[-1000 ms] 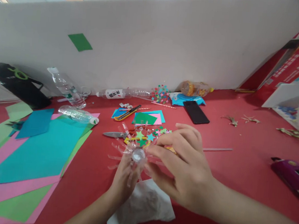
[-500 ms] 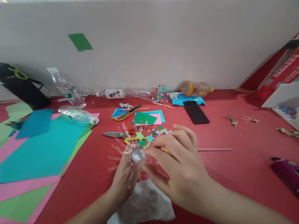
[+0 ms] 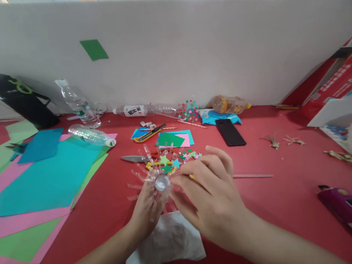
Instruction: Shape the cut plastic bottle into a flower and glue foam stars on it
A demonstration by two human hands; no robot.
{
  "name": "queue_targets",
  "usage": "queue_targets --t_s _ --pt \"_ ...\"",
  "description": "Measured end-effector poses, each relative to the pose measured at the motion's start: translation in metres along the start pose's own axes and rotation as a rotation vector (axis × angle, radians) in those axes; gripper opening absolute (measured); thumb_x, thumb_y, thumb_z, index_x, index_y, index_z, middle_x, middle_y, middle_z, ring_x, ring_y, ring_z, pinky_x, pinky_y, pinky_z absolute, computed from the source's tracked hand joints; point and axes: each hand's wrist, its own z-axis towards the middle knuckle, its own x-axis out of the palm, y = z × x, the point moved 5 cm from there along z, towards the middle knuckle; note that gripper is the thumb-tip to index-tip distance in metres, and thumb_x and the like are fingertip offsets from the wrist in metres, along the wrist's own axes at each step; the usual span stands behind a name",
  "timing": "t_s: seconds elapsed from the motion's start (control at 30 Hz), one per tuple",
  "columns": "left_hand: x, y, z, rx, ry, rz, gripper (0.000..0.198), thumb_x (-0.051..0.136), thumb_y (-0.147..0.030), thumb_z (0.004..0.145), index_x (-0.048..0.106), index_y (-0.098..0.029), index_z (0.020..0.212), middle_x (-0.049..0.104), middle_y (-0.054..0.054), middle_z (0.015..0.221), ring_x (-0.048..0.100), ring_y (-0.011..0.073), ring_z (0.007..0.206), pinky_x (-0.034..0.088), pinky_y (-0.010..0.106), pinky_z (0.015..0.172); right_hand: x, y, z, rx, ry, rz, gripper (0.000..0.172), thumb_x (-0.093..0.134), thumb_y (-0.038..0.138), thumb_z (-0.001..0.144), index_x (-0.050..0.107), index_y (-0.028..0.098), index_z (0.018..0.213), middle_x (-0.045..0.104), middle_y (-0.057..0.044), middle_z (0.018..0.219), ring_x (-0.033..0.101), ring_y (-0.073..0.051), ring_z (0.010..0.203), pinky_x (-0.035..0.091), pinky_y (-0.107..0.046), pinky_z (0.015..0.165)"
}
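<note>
A clear plastic bottle piece (image 3: 162, 183) has its rim cut into many thin strips that fan outward. My left hand (image 3: 148, 207) is closed around it from below. At its right side my right hand (image 3: 210, 192) has bent fingers, with thumb and forefinger on or very near the strips; whether they pinch one is not clear. Just beyond the piece lie a green star (image 3: 164, 160) and a blue star (image 3: 176, 163), with scissors (image 3: 135, 158) on the left, partly hidden. A crumpled white tissue (image 3: 178, 241) lies beneath my hands.
Coloured paper sheets (image 3: 45, 178) cover the left side. A box cutter (image 3: 151, 133), a phone (image 3: 230, 132) and an orange-labelled bottle (image 3: 230, 104) lie toward the white partition (image 3: 171, 49). A purple tool (image 3: 343, 208) is at right; a black flask (image 3: 21, 100) leans at left.
Almost nothing differs. My right fingers have shifted very slightly beside the strips, while my left hand keeps the bottle piece in the same place.
</note>
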Motion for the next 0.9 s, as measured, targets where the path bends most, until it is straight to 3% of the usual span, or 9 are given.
queue_targets --t_s 0.17,0.37,0.47,0.6,0.7,0.83,0.9 --pt "0.0 0.009 -0.002 0.003 -0.04 -0.126 0.03 0.071 -0.038 0.071 0.066 -0.024 0.098 0.071 0.003 0.1 0.067 0.0246 0.098 0.054 0.039 0.091 0.002 0.001 0.0 0.0 0.025 0.027 0.014 0.059 0.029 0.089 0.066 0.019 0.095 0.067 -0.002 0.091 0.056 -0.022 0.087 0.031 -0.052 0.106" --pt "0.004 0.001 -0.005 0.192 -0.031 0.037 0.028 0.073 -0.027 0.065 0.067 -0.026 0.092 0.072 0.003 0.095 0.067 0.0239 0.092 0.056 0.036 0.085 0.001 0.002 0.0 -0.03 0.002 -0.003 0.01 0.059 0.022 0.089 0.067 0.019 0.092 0.067 -0.003 0.088 0.056 -0.021 0.086 0.032 -0.05 0.104" --pt "-0.002 0.0 -0.004 0.259 -0.031 0.129 0.028 0.072 -0.026 0.066 0.068 -0.026 0.094 0.073 0.005 0.098 0.066 0.0259 0.098 0.055 0.038 0.089 0.001 0.002 0.0 -0.03 0.004 -0.002 0.009 0.059 0.021 0.089 0.067 0.019 0.091 0.068 -0.001 0.088 0.056 -0.02 0.086 0.032 -0.05 0.106" --pt "-0.014 0.008 0.002 0.367 0.061 0.447 0.028 0.069 -0.031 0.073 0.068 -0.027 0.101 0.072 0.006 0.109 0.057 0.0307 0.12 0.042 0.047 0.107 -0.001 0.002 0.001 -0.026 -0.039 -0.002 0.008 0.061 0.021 0.089 0.067 0.02 0.084 0.067 0.002 0.083 0.057 -0.017 0.084 0.032 -0.048 0.106" --pt "-0.019 0.019 0.005 0.379 0.078 0.508 0.029 0.07 -0.034 0.073 0.068 -0.026 0.101 0.071 0.008 0.112 0.057 0.0341 0.122 0.031 0.053 0.115 -0.005 0.001 0.001 -0.016 -0.078 0.01 0.01 0.062 0.014 0.086 0.067 0.021 0.081 0.067 0.004 0.079 0.057 -0.016 0.081 0.032 -0.045 0.106" --pt "-0.012 0.03 0.001 0.377 0.058 0.493 0.041 0.058 -0.036 0.086 0.055 -0.025 0.125 0.063 0.01 0.128 0.056 0.031 0.125 0.041 0.05 0.108 -0.01 0.002 0.002 -0.025 -0.103 0.002 0.011 0.061 0.016 0.087 0.067 0.022 0.08 0.067 0.004 0.077 0.056 -0.015 0.079 0.032 -0.044 0.106" --pt "-0.008 0.031 -0.001 0.406 0.067 0.488 0.04 0.058 -0.037 0.086 0.055 -0.026 0.124 0.063 0.009 0.129 0.056 0.0297 0.125 0.043 0.047 0.107 -0.009 0.002 0.002 -0.028 -0.079 -0.017 0.009 0.06 0.023 0.089 0.067 0.022 0.083 0.068 0.003 0.08 0.057 -0.017 0.082 0.031 -0.045 0.107"
